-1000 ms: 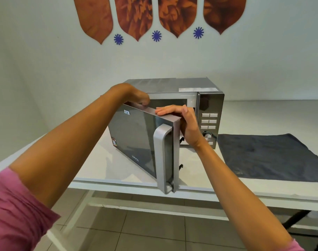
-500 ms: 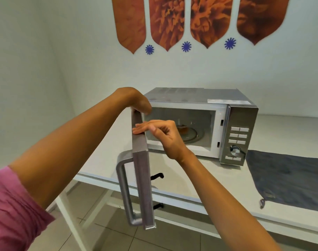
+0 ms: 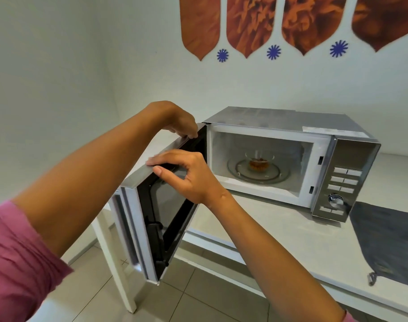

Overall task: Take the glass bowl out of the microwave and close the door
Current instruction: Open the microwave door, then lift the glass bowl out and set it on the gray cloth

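Since half a second ago the door (image 3: 166,205) has swung further out, past square to the microwave (image 3: 291,145), so its dark inner face now shows and the cavity stands clear. Opening is the step in hand, nearly done. The left hand (image 3: 179,122) rests on the door's top edge near the hinge, fingers (image 3: 191,135) curled over it. The right hand (image 3: 184,175) pinches the same edge nearer the free end, thumb below and fingers on top.

The glass bowl (image 3: 259,161), with something amber in it, sits at the middle of the turntable (image 3: 235,169), untouched. Next, I judge, one hand must let go and reach in, lifting the bowl level over the sill. Nothing blocks the opening. On the bench (image 3: 279,231) to the right lies a dark cloth (image 3: 388,240), a likely place to set it down.
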### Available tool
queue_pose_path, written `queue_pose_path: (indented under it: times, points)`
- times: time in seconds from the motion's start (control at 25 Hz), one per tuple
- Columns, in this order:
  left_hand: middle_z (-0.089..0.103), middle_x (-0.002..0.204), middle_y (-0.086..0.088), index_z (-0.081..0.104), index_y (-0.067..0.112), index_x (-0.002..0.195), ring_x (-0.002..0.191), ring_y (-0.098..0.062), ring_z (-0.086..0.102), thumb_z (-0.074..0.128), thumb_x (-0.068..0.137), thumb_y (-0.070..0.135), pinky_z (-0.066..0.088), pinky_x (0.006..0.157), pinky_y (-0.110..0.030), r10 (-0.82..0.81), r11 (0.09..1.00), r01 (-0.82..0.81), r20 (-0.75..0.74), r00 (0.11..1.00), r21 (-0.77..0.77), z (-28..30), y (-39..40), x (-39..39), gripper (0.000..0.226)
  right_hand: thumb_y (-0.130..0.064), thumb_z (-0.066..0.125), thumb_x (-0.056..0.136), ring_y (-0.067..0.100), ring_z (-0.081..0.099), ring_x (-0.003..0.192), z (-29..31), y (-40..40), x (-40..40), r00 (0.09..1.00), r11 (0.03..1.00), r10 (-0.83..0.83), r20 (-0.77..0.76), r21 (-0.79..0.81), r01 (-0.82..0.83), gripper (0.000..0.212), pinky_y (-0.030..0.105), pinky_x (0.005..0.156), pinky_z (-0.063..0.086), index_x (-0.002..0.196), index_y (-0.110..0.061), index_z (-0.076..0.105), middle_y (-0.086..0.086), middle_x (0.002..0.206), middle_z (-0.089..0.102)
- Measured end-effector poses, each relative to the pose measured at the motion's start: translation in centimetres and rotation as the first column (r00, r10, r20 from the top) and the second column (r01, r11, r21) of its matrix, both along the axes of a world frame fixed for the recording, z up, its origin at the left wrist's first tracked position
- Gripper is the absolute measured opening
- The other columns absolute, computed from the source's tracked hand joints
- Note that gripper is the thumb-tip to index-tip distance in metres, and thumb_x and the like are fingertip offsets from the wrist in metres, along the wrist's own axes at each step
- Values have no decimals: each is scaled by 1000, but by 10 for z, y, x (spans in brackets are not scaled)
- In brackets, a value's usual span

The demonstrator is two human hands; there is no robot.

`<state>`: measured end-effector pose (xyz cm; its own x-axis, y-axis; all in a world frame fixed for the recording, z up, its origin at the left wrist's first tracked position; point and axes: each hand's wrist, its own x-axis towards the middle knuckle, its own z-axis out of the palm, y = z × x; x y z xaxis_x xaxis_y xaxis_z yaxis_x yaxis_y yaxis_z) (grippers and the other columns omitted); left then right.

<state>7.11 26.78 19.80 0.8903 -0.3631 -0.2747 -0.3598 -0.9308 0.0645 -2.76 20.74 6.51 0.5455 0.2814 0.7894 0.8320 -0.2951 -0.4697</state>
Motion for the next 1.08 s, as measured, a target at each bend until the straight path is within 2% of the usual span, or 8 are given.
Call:
queue_pose_path:
  times: [0.32, 0.44, 0.52, 0.6, 0.68, 0.8, 0.96, 1.08]
  points:
    - [60, 130, -16, 61, 8, 102, 122, -36, 52, 50, 92, 34, 38, 107, -49, -15, 986, -8, 138, 990, 164, 0, -3, 0, 30, -18, 61, 97, 7, 63, 114, -3, 24, 19, 999, 994, -43, 31, -103, 46, 23, 27, 105, 47, 117, -13, 71, -1, 119, 71]
    - [59, 130, -17, 59, 9, 94, 111, -35, 53, 47, 93, 31, 40, 96, -42, -16, 978, -22, 178, 984, 208, 0, -4, -6, 25, -22, 58, 99, 11, 52, 129, -8, 29, 20, 999, 984, -54, 1, -171, 53, 31, 12, 111, 32, 127, -12, 63, 2, 134, 63]
    - [56, 135, -15, 58, 11, 105, 111, -33, 51, 43, 93, 29, 39, 89, -40, -15, 970, -40, 223, 975, 239, 0, -4, -10, 26, -27, 54, 101, 12, 38, 141, -12, 32, 19, 998, 965, -58, -18, -258, 51, 41, 4, 112, 18, 140, -15, 51, 2, 148, 49]
    - [51, 141, -15, 52, 7, 126, 119, -33, 51, 39, 92, 26, 40, 92, -40, -9, 964, -63, 268, 963, 260, -4, -7, -15, 41, -32, 52, 101, 15, 25, 148, -18, 33, 17, 997, 934, -83, -7, -349, 75, 52, 10, 115, 14, 149, -18, 37, 1, 159, 32]
    - [50, 141, -14, 48, 7, 135, 121, -33, 50, 37, 91, 25, 42, 92, -39, -23, 961, -65, 311, 950, 268, -11, -13, -20, 48, -37, 51, 100, 18, 23, 148, -24, 32, 15, 990, 906, -140, 12, -401, 133, 57, 24, 112, 23, 151, -22, 30, 3, 162, 26]
    - [54, 118, -10, 50, 9, 133, 100, -29, 51, 39, 91, 23, 40, 77, -36, -36, 974, -53, 379, 925, 221, -24, -26, -29, 45, -43, 49, 98, 18, 33, 138, -28, 26, 12, 973, 878, -221, 64, -422, 227, 52, 28, 100, 39, 144, -28, 27, 10, 156, 37]
    - [57, 119, -10, 56, 8, 116, 116, -34, 53, 44, 86, 23, 38, 106, -49, 71, 996, -84, 376, 924, 19, -47, -39, -30, 36, -45, 48, 99, 22, 37, 139, -38, 3, 14, 972, 871, -235, -8, -445, 207, 58, 30, 97, 43, 149, -24, 26, 8, 156, 36]
    - [61, 119, -13, 59, 6, 99, 123, -36, 50, 47, 87, 28, 26, 114, -52, 66, 993, -14, 431, 900, -121, -66, -40, -20, 28, -40, 52, 99, 24, 41, 138, -55, -28, 16, 953, 878, -304, -18, -394, 273, 61, 38, 111, 40, 150, -16, 29, 7, 152, 42]
